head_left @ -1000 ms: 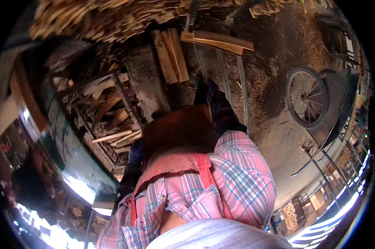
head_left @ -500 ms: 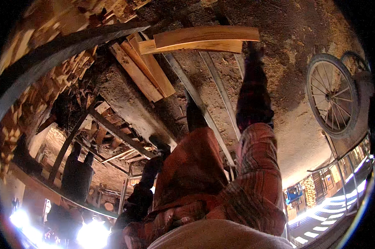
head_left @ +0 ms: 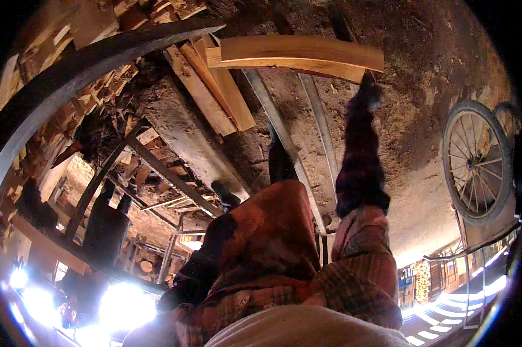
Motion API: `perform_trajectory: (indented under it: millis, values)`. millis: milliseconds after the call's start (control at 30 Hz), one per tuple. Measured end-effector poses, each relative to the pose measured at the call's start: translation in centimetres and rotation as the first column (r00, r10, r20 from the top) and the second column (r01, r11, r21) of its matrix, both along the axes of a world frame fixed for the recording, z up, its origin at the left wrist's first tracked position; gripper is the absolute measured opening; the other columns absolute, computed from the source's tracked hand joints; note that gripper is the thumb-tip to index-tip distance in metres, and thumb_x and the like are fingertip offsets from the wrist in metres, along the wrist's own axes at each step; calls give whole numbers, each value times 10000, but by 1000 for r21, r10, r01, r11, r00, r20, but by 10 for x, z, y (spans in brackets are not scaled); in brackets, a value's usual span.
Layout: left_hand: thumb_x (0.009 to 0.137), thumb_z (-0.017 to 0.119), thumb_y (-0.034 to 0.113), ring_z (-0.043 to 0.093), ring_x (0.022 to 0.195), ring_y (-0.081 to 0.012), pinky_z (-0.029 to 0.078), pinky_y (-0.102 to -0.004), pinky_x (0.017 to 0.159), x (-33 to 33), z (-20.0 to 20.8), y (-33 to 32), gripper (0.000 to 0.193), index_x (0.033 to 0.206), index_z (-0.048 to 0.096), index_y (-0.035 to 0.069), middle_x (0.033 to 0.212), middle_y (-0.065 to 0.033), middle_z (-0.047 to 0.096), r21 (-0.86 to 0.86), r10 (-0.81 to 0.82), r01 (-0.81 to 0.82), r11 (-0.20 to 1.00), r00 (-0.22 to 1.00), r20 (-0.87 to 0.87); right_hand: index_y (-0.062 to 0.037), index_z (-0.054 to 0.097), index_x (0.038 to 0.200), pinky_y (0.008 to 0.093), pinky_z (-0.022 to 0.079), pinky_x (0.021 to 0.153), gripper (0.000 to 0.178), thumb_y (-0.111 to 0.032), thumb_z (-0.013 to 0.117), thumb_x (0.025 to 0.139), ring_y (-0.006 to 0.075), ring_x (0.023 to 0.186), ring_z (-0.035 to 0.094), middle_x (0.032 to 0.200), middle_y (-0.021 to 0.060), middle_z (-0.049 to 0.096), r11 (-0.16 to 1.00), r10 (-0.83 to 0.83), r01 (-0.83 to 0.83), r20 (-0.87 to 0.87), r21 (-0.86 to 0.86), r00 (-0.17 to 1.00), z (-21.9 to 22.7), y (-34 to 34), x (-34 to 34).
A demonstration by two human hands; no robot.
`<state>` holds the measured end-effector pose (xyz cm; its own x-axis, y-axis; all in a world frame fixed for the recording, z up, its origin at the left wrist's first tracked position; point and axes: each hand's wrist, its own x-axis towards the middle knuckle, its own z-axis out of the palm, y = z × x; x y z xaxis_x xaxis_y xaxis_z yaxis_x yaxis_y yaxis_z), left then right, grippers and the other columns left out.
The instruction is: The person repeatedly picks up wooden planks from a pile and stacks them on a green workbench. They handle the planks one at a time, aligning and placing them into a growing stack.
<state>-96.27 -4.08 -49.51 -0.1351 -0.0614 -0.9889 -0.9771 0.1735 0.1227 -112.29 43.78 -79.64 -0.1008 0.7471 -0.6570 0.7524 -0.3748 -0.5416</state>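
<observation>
My right arm in a plaid sleeve stretches far ahead to my dark-gloved right hand. That hand is at the right end of two long wooden boards lying on each other, the upper board and the lower board. Its fingers are dark and smeared, so their grip does not show. The boards lie across metal rails. Low at the left, my dark-sleeved left arm runs beside a reddish apron. My left hand's fingers cannot be made out against it.
More boards lie slanted left of the rails. A dark curved beam arches past stacked wood pieces. Scrap wood sits within a frame at the left. A spoked wheel of a cart stands at the right.
The view has tilted, so boards, rails and wheel sit farther right, the wheel lower too. My right hand stays by the boards' right end. My left arm has come closer against the apron.
</observation>
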Motion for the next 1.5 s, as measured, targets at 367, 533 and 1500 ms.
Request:
perform_trajectory:
  millis: [367,533,1500]
  values:
    - [903,593,233,590,879,-139,483,-291,767,-31,23,-18,304,1128,596,29,998,-42,632,-27,33,-34,999,998,-49,-113,517,1190,309,496,821,402,-311,650,867,135,829,568,900,1,571,912,-50,-187,-553,-364,832,-52,-27,-119]
    - [902,591,245,585,896,-149,478,-301,791,2,35,-27,307,1113,602,23,995,-54,633,62,64,-58,996,993,-96,-102,579,1080,325,524,688,236,-257,596,902,141,775,583,877,3,568,657,184,-475,-486,-586,854,23,-91,-126]
    - [734,633,622,592,1046,-317,457,-411,897,-50,307,-718,769,1183,556,2,1092,-195,619,-761,-663,-620,191,490,-566,-26,412,1354,404,435,935,543,-353,531,938,308,1140,517,1272,142,519,79,452,-990,-881,-114,138,585,-922,-28]
